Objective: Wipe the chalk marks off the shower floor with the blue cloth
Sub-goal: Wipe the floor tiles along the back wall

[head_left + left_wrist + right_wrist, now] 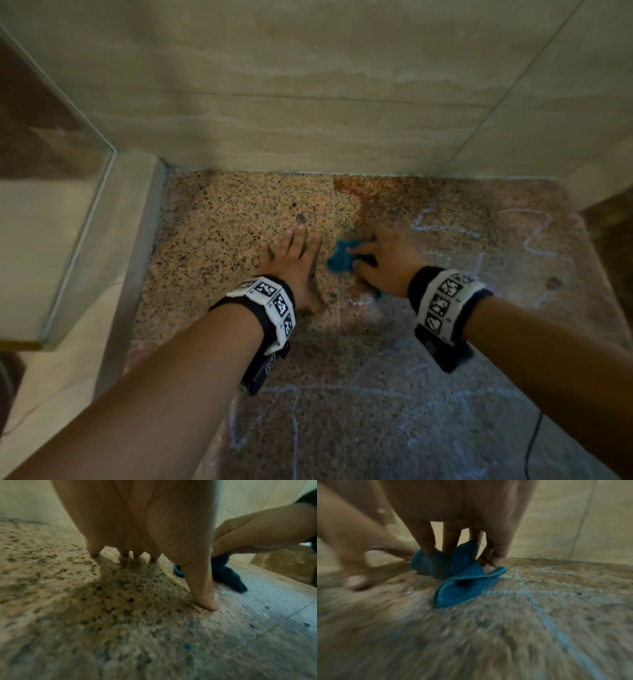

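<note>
Hands on speckled shower floor [222, 219], chalk marks [445, 229], tiled wall [308, 85]

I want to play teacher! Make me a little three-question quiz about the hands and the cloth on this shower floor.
1. True or false: the left hand grips the crumpled blue cloth.
2. Which hand presses the cloth onto the speckled stone shower floor? A) left B) right C) both
3. Fill in: pale chalk marks remain on the person's ____ side of the floor.

Key: 1. False, it rests spread on bare floor beside the cloth. 2. B, the right hand. 3. Right.
</note>
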Available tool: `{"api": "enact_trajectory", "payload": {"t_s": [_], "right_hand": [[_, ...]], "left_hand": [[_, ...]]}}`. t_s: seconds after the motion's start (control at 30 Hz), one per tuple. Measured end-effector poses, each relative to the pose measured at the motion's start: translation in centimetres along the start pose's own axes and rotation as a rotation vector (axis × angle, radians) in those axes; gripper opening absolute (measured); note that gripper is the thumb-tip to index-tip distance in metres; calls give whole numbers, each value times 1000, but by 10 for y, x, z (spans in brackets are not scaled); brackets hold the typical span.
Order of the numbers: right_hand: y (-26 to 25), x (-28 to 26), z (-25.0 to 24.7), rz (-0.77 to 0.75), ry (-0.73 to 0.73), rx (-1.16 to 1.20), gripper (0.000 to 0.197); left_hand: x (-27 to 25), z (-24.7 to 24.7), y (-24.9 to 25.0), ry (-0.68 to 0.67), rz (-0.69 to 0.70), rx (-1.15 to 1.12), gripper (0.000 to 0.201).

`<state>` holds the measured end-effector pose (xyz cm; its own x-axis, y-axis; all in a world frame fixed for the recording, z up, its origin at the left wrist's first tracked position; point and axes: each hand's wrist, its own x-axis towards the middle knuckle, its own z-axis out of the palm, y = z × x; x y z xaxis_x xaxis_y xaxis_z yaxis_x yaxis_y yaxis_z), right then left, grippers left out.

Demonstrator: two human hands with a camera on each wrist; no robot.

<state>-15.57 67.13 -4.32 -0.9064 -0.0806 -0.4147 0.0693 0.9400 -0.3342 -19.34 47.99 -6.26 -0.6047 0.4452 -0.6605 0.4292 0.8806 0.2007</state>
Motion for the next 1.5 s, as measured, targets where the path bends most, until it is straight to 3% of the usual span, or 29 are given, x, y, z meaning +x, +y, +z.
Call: {"api": "enact_trajectory", "payload": {"t_s": [0.17, 0.23, 0.37, 0.57, 0.73, 0.97, 1.13, 1.37, 1.5], "right_hand": [[-11, -43, 21, -131, -182, -124, 35], [-6, -38, 17, -83, -115, -94, 33], [3, -34, 16, 159, 81, 56, 36], [-1, -56, 26, -77, -106, -29, 35], [17, -28, -2, 106, 11, 23, 37], [28, -22, -15, 26, -49, 82, 37], [43, -46, -48, 85, 60, 237, 41], [64, 7, -45, 57, 277, 234, 33], [58, 12, -9, -68, 186, 200, 29]], "left_hand": [[-2, 0, 1, -16, 6, 8, 132], [-4, 0, 0, -10, 12, 10, 130], [-8, 3, 0, 15, -2, 15, 126], [-20, -5, 7, 54, 6, 54, 119], [-30, -10, 9, 107, -35, -4, 115], [-65, -27, 36, 81, -202, -35, 107], [-88, -39, 74, 24, -267, -127, 101], [-20, -26, 72, 68, -147, -117, 100], [10, -18, 62, 45, -101, -39, 110]]}}
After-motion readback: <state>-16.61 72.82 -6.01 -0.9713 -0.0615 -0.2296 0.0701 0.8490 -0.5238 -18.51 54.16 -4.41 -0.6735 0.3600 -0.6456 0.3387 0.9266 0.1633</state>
